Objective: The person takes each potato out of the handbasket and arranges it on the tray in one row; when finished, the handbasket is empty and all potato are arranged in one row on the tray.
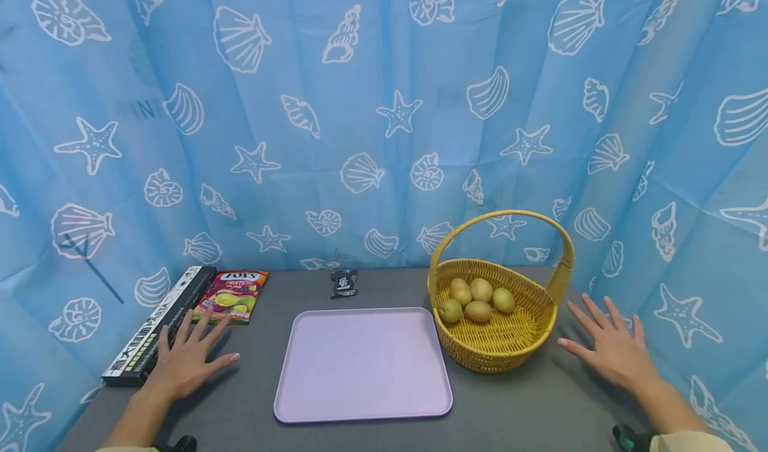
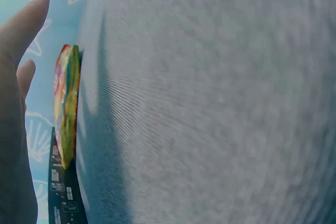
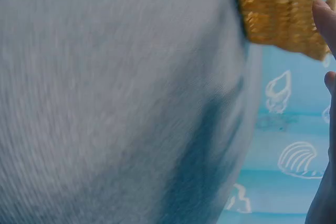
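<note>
My left hand (image 1: pixel 183 365) has its fingers spread, holding nothing, near a candy bag (image 1: pixel 233 297) marked FOX'S and a long black-and-white box (image 1: pixel 161 325) at the table's left. My right hand (image 1: pixel 615 345), fingers also spread and holding nothing, is just right of a yellow wicker basket (image 1: pixel 498 355). Inside the basket lie several round, greenish-brown fruits (image 1: pixel 478 311), grouped toward its left and back. Between the hands a pale purple tray (image 1: pixel 363 365) lies flat with nothing on it. The left wrist view shows the candy bag (image 2: pixel 66 106) beyond my thumb; the right wrist view catches the basket's side (image 3: pixel 283 14).
Behind the tray lies a small black wrapped packet (image 1: pixel 344 283). A grey cloth (image 1: pixel 510 412) covers the table. Blue curtains (image 1: pixel 372 105) with white shells and starfish hang along the back and both sides.
</note>
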### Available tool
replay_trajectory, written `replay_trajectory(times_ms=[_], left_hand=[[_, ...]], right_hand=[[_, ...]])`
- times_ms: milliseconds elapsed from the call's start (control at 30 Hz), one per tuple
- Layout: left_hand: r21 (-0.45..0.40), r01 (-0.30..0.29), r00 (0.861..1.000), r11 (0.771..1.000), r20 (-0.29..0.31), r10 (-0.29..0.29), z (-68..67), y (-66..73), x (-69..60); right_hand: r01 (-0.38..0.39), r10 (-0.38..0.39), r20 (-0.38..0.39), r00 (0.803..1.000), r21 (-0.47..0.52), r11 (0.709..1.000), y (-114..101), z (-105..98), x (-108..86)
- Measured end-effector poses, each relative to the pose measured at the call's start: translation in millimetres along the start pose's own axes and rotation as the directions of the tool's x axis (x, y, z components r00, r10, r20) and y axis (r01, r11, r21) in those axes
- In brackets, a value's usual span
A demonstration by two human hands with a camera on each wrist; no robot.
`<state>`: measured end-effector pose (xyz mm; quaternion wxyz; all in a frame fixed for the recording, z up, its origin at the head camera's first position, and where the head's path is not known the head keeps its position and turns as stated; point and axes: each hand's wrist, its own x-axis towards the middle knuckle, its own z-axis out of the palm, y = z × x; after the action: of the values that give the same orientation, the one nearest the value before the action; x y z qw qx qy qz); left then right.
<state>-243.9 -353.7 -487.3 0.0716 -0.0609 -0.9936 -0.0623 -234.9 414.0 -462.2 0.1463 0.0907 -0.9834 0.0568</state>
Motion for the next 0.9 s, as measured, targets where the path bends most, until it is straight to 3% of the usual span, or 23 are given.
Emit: replay_trajectory(times_ms=[267, 367, 500, 667, 733, 900], left_hand=[[-0.025, -0.029, 0.997, 0.999, -0.074, 0.027, -10.1, 9.0, 0.0], [-0.058, -0.067, 0.990, 0.996, -0.131, 0.059, -17.2, 14.1, 0.4], [-0.146, -0.134, 0.976, 0.980, -0.188, 0.105, -27.9, 25.0, 0.7], [-0.300, -0.206, 0.963, 0.931, -0.230, 0.139, -41.0, 41.5, 2.2], [-0.365, -0.218, 0.963, 0.905, -0.230, 0.139, -45.3, 48.0, 3.2], [-0.498, -0.225, 0.966, 0.837, -0.227, 0.124, -52.4, 64.0, 4.3]], right_hand=[[0.092, -0.086, -0.147, 0.985, 0.035, 0.995, -18, -15, -3.0], [0.145, -0.126, -0.219, 0.968, 0.073, 0.987, -29, -21, -2.7], [0.233, -0.173, -0.339, 0.925, 0.143, 0.962, -46, -28, -0.5], [0.328, -0.203, -0.465, 0.862, 0.204, 0.922, -70, -37, 6.0], [0.343, -0.207, -0.482, 0.851, 0.213, 0.915, -79, -40, 10.1], [0.354, -0.201, -0.493, 0.847, 0.239, 0.904, -98, -47, 24.2]])
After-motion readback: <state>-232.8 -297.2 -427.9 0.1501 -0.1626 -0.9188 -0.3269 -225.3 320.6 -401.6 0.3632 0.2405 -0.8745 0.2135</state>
